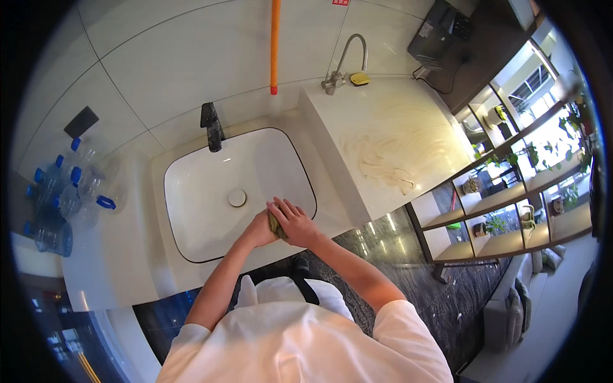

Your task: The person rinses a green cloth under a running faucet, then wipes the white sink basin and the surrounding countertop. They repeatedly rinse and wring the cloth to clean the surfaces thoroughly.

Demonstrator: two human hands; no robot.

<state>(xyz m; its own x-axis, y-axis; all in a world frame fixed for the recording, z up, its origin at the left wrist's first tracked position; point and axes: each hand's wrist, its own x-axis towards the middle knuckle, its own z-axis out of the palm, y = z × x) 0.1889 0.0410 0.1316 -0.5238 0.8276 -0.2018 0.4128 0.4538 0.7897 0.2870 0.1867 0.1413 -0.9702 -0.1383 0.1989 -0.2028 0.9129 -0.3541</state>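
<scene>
Over the near right rim of a white washbasin [206,210], my left hand [262,230] and my right hand [293,224] press together around a crumpled olive-brown cloth [276,225]. Part of the cloth shows between the hands; the rest is hidden. Behind the basin stands a black faucet [212,128], and a round drain cover [236,197] sits in the basin's bottom. To the right, the raised white countertop [383,110] bears wet, brownish smears [388,172].
Several plastic bottles with blue caps [69,196] crowd the left counter. A curved metal tap [352,52] and a yellow sponge [360,79] are at the back right. An orange pole [275,48] hangs against the wall. Shelves with potted plants [503,191] stand at right.
</scene>
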